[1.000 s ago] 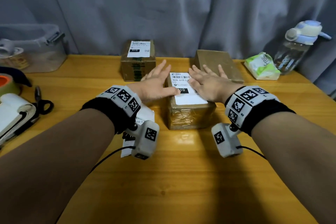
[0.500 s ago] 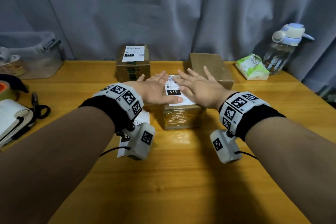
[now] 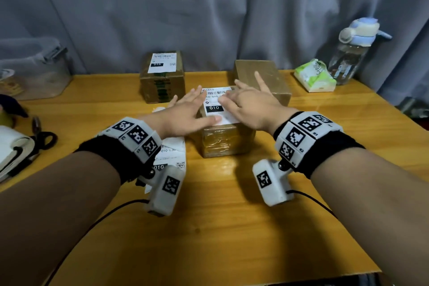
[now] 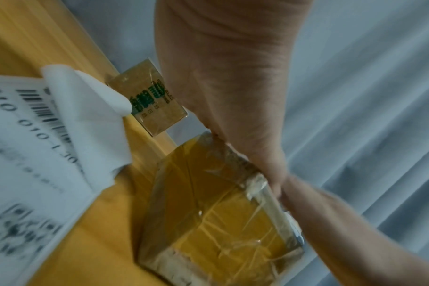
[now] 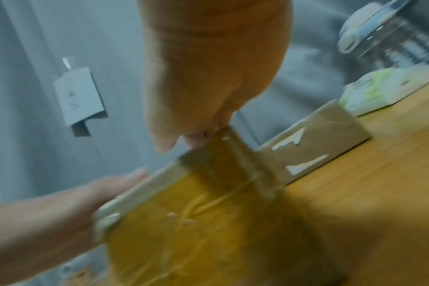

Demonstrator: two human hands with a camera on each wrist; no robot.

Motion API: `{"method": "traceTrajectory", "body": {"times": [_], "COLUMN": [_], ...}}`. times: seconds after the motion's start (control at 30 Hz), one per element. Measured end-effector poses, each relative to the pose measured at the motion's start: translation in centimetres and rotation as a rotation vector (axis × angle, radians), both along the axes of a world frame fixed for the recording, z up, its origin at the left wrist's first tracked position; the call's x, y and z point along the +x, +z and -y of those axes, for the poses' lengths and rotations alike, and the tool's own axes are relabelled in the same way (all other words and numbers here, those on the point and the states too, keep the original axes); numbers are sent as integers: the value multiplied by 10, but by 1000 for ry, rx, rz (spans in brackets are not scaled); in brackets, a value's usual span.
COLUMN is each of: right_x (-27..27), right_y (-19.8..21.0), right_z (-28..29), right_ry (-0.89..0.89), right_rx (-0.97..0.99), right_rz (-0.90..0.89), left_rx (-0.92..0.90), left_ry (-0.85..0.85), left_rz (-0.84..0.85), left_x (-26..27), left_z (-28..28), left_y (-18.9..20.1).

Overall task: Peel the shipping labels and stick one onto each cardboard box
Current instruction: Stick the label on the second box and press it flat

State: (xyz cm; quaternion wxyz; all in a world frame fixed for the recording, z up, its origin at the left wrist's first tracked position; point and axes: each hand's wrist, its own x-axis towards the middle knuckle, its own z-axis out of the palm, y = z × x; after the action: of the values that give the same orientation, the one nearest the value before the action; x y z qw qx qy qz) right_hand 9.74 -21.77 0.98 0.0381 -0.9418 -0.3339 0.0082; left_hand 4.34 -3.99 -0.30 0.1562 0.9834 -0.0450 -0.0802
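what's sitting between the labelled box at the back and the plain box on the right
In the head view, bare wooden tabletop separates the labelled cardboard box from the plain brown cardboard box.

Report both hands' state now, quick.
Left hand: open, fingers flat on the label atop the middle box.
Right hand: open, fingers spread, pressing the same label.

Wooden table [image 3: 222,227] bearing a taped box [image 3: 226,141]; behind-left of it a labelled box [image 3: 162,86], behind-right a plain box [image 3: 267,76], left a label strip [image 3: 171,158].
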Motion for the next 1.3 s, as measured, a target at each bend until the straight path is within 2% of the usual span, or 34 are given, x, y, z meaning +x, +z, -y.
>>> {"method": "traceTrajectory", "body": {"times": [0.07,0.13,0.2,0.4,0.53,0.77,0.93,1.07,1.3], "right_x": [-4,-8,-7,12,8,-14,-31,-33,-29], "right_y": [0,-5,-7,-3,-4,-6,-4,-4,-8], "right_z": [-15,-26,-28,-16,-14,3,15,20,18], "right_ry": [24,35,26,-111,-142,-87,-38,23,66], "right_rx": [-34,-75,-119,-220,-239,-183,-142,-164,-101], "right_rz": [22,-88,-148,-131,-92,-163,-152,-173,-1], "left_rx": [-146,-186,-168,-32,107,167,207,264,258], "left_ry": [47,80,81,122,123,116,119,56,-177], "left_rz": [101,177,190,209,139,-110,-90,-16,178], "left_x": [1,4,7,5,4,-4,-8,-19,-32], "left_z": [-3,-6,-9,-7,3,6,9,17,14], "left_y": [-6,-8,-9,-6,-2,5,3,4,13]}}
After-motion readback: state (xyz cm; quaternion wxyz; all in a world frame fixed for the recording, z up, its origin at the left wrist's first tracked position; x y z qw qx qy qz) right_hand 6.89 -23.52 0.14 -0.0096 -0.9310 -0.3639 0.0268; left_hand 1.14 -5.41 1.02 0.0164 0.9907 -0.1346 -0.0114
